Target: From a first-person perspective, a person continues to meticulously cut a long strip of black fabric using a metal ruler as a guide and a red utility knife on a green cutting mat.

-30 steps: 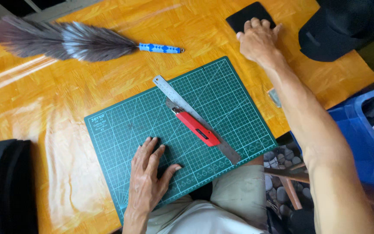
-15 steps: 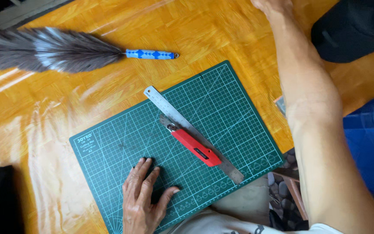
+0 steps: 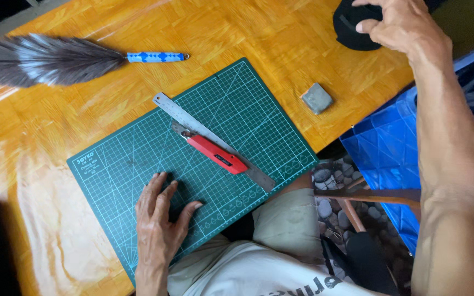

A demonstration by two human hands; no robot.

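— At the far right corner of the counter [image 3: 83, 137], what is the right hand [image 3: 393, 24] doing?

— It closes around a black piece [image 3: 349, 27], flat and dark, with the thumb curled over the near edge. The arm stretches up the right side of the view, well away from the mat [image 3: 138, 159].

— And the left hand [image 3: 160, 219]?

— It lies open and flat on the mat's near edge, fingers spread, pressing it down. It holds nothing.

— Where are the tools?

— A steel ruler [image 3: 168, 107] lies across the middle of the mat, its long axis running from upper left to lower right. A red knife [image 3: 215, 155] lies alongside it, touching it, on the same slant, blade end toward the upper left.

— Which hand is nearer to them?

— The left, clearly. The knife lies just up and to the right of its fingertips. The right hand is well apart from both, beyond the mat's far right corner.

— Anything else?

— A small grey block [image 3: 317, 98] sits on the counter between the mat and the black piece. A feather duster [image 3: 45, 59] with a blue handle lies at the far left, and a blue bin [image 3: 385, 148] stands beside the counter on the right.
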